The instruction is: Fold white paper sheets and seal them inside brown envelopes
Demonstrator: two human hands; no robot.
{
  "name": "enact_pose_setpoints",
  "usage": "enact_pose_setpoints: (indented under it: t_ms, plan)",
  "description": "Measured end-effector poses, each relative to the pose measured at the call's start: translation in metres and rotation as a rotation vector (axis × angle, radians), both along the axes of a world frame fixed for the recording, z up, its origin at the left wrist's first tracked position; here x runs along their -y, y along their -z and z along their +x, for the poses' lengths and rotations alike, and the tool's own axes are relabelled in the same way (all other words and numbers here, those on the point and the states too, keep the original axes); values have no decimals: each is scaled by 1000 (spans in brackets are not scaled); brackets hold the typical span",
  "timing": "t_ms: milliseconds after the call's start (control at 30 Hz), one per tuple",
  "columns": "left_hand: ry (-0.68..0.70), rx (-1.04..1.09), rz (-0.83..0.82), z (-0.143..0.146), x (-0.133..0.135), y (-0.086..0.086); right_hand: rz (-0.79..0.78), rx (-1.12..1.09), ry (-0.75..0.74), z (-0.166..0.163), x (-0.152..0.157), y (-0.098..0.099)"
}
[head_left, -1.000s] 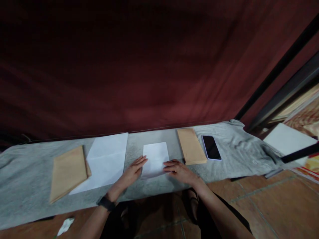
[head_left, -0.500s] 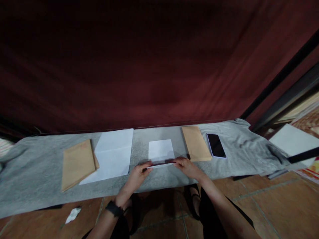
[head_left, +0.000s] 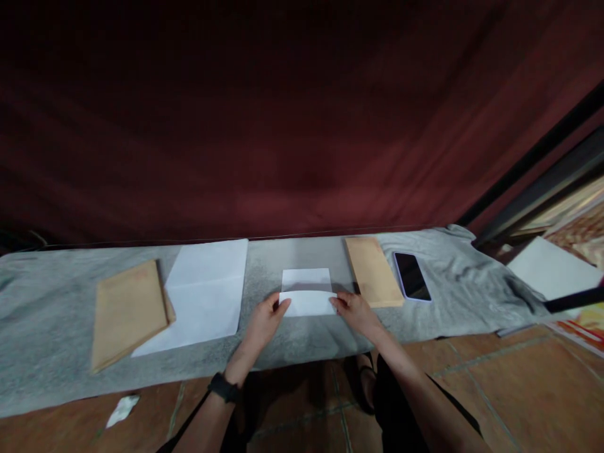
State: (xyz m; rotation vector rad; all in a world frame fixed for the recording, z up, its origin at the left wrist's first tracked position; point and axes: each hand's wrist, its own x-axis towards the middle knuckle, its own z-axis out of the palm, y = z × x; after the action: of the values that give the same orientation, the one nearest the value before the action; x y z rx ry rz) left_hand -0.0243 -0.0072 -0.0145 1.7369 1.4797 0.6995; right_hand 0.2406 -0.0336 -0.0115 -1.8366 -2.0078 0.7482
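Observation:
A white sheet of paper point(head_left: 307, 304) lies in front of me with its near part folded up and over toward the far side. Beyond the fold, the flat far part of the sheet still shows. My left hand point(head_left: 265, 319) pinches the left end of the folded flap between thumb and fingers. At the right end, my right hand point(head_left: 355, 310) pinches the flap the same way. The fold is slightly bowed along its top edge. A black watch band is on my left wrist.
Larger white sheets point(head_left: 205, 296) lie to the left, partly under brown envelopes point(head_left: 127, 311). On the right are a stack of brown envelopes point(head_left: 375, 270) and a phone point(head_left: 412, 277). A grey cloth point(head_left: 453, 283) covers the narrow table; a dark red curtain point(head_left: 292, 157) hangs behind.
Both hands have turned the near edge of the paper up and away from me, so the flap now covers more of the sheet. The view has shifted slightly.

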Motion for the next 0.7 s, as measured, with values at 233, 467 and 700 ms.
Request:
enact_pose_setpoints:
  t_ms: [233, 467, 700]
  plan:
    - [-142, -263, 78, 19, -13, 0, 18, 285, 134, -15, -11, -4]
    - [-168, -292, 26, 27, -24, -6, -35, 353, 194, -23, -25, -4]
    - [-114, -244, -71, 14, -33, -8, -69, 340, 240, -27, -31, -7]
